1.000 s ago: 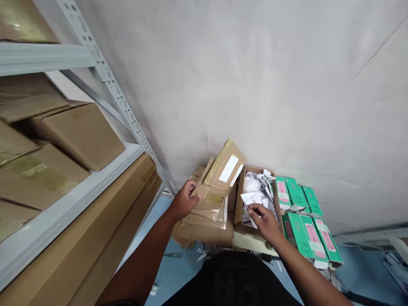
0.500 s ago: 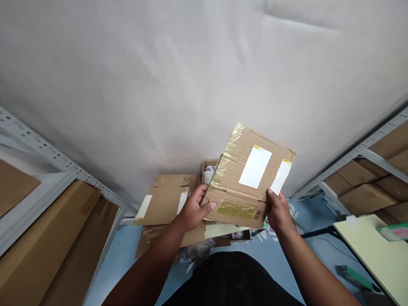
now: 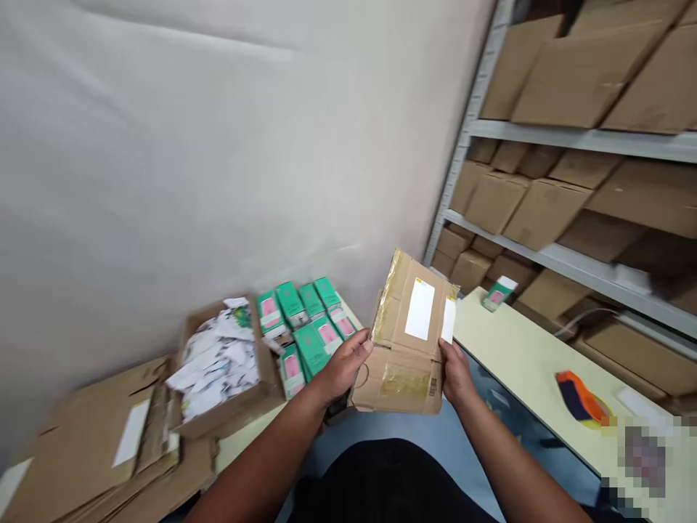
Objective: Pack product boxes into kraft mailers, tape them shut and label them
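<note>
Since its panels look thin, flattened carton point(image 3: 406, 347): probably light, stiff but weak at creases; held up beside the counter point(image 3: 517, 349).
Left hand point(image 3: 344, 365), right hand point(image 3: 456, 370): closed around its opposite side edges, likely the soundest hold.
Tape patch point(image 3: 406, 379): probably slick.

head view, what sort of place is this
Probably a stockroom or small storage area: metal shelving is filled with brown cartons, green boxes are grouped by the wall, and taped, labelled cardboard is in hand.
</note>
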### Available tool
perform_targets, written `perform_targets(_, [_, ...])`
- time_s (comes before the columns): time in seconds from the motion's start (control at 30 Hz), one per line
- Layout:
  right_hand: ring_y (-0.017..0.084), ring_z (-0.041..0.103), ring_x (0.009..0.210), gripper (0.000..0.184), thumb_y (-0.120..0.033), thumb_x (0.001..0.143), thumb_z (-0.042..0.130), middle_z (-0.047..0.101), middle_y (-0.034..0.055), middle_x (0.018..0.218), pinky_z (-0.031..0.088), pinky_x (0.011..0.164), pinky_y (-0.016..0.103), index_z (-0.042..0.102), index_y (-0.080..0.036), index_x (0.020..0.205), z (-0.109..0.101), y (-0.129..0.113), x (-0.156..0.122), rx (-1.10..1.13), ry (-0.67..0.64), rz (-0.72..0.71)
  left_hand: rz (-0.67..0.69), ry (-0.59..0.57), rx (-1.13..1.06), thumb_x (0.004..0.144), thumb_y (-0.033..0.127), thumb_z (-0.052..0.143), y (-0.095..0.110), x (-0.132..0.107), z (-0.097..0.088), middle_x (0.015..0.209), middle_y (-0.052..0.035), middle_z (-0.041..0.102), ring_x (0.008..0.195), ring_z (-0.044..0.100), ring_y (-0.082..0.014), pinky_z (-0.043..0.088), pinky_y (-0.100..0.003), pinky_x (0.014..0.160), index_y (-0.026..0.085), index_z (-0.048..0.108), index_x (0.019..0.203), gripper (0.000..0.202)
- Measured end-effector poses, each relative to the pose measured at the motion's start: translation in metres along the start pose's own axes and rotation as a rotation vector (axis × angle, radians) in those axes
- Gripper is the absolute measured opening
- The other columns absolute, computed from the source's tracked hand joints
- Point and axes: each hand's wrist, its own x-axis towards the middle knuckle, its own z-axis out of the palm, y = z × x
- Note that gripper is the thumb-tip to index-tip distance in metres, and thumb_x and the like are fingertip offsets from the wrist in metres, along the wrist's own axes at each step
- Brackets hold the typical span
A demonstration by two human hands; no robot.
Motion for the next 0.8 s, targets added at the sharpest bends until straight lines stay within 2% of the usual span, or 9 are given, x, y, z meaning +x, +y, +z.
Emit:
perform_targets(0.1, [0.025, 0.075, 0.087, 0.042, -0.049, 0.073, 0.080, 0.081, 0.0016, 0.096, 0.061, 0.076, 0.035, 0.069, -0.023, 0.103, -0.058, -0.018, 0.014, 0.020, 0.087, -0.044, 0.034, -0.098, 0.101, 0.094, 0.054, 0.064, -0.020, 0.044, 0.036, 0.126, -0.0090, 0.070, 0.118, 0.063, -0.0274, 0.048, -0.040, 0.105, 0.021, 0.062, 0.133, 0.051])
perform_targets(0.2, [0.025, 0.073, 0.088, 0.042, -0.052, 0.076, 0.077, 0.080, 0.0020, 0.100, 0.059, 0.077, 0.034, 0.068, -0.023, 0.106, -0.108, -0.032, 0.026, -0.054, 0.185, -0.118, 0.029, -0.143, 0.166, 0.093, 0.048, 0.066, -0.046, 0.089, 0.058, 0.129, -0.0112, 0.067, 0.115, 0.064, -0.0249, 0.049, -0.040, 0.104, 0.020, 0.055, 0.136, 0.052])
perform_targets(0.3, [0.026, 0.072, 0.090, 0.045, -0.056, 0.078, 0.075, 0.079, 0.0049, 0.101, 0.057, 0.079, 0.035, 0.069, -0.021, 0.106, -0.149, -0.047, 0.034, -0.270, 0.298, -0.208, 0.032, -0.038, 0.313, 0.090, 0.041, 0.066, -0.070, 0.139, 0.070, 0.131, -0.0137, 0.064, 0.113, 0.064, -0.0240, 0.052, -0.040, 0.099, 0.019, 0.050, 0.137, 0.055])
perform_targets(0.4, [0.027, 0.071, 0.088, 0.044, -0.058, 0.081, 0.071, 0.079, 0.0069, 0.100, 0.055, 0.078, 0.035, 0.069, -0.021, 0.104, -0.179, -0.068, 0.040, -0.613, 0.368, -0.281, 0.145, 0.044, 0.557, 0.088, 0.033, 0.066, -0.080, 0.190, 0.085, 0.134, -0.0124, 0.061, 0.119, 0.061, -0.0245, 0.052, -0.040, 0.099, 0.020, 0.052, 0.136, 0.052])
perform_targets(0.47, [0.028, 0.071, 0.085, 0.041, -0.059, 0.084, 0.067, 0.078, 0.0069, 0.095, 0.052, 0.075, 0.035, 0.069, -0.022, 0.102, -0.195, -0.083, 0.045, -0.879, 0.393, -0.320, 0.253, -0.001, 0.673, 0.089, 0.030, 0.063, -0.081, 0.222, 0.099, 0.133, -0.0105, 0.061, 0.116, 0.061, -0.0234, 0.052, -0.038, 0.097, 0.022, 0.055, 0.133, 0.046])
perform_targets(0.57, [0.028, 0.070, 0.081, 0.037, -0.058, 0.089, 0.060, 0.077, 0.0073, 0.087, 0.048, 0.071, 0.034, 0.069, -0.023, 0.099, -0.212, -0.100, 0.061, -1.267, 0.408, -0.363, 0.333, -0.140, 0.742, 0.089, 0.028, 0.062, -0.084, 0.267, 0.126, 0.132, -0.0087, 0.061, 0.093, 0.064, -0.0187, 0.053, -0.036, 0.092, 0.023, 0.058, 0.132, 0.043])
perform_targets(0.7, [0.028, 0.070, 0.082, 0.032, -0.052, 0.095, 0.056, 0.076, 0.0085, 0.088, 0.043, 0.068, 0.032, 0.069, -0.023, 0.101, -0.221, -0.117, 0.093, -1.630, 0.357, -0.369, 0.276, -0.373, 0.714, 0.087, 0.030, 0.067, -0.099, 0.324, 0.164, 0.142, -0.0109, 0.056, 0.076, 0.062, -0.0152, 0.053, -0.034, 0.083, 0.023, 0.050, 0.146, 0.063])
perform_targets(0.77, [0.027, 0.070, 0.081, 0.029, -0.048, 0.097, 0.056, 0.076, 0.0087, 0.088, 0.041, 0.067, 0.032, 0.068, -0.023, 0.100, -0.218, -0.126, 0.110, -1.754, 0.294, -0.358, 0.246, -0.477, 0.688, 0.084, 0.033, 0.072, -0.110, 0.352, 0.180, 0.135, -0.0110, 0.061, 0.076, 0.063, -0.0166, 0.052, -0.033, 0.078, 0.023, 0.046, 0.151, 0.073])
perform_targets(0.8, [0.026, 0.069, 0.080, 0.027, -0.047, 0.097, 0.056, 0.075, 0.0087, 0.087, 0.040, 0.067, 0.032, 0.068, -0.023, 0.098, -0.216, -0.131, 0.117, -1.800, 0.258, -0.356, 0.235, -0.516, 0.679, 0.082, 0.033, 0.074, -0.115, 0.365, 0.187, 0.125, -0.0097, 0.066, 0.076, 0.063, -0.0177, 0.051, -0.032, 0.077, 0.023, 0.047, 0.150, 0.074])
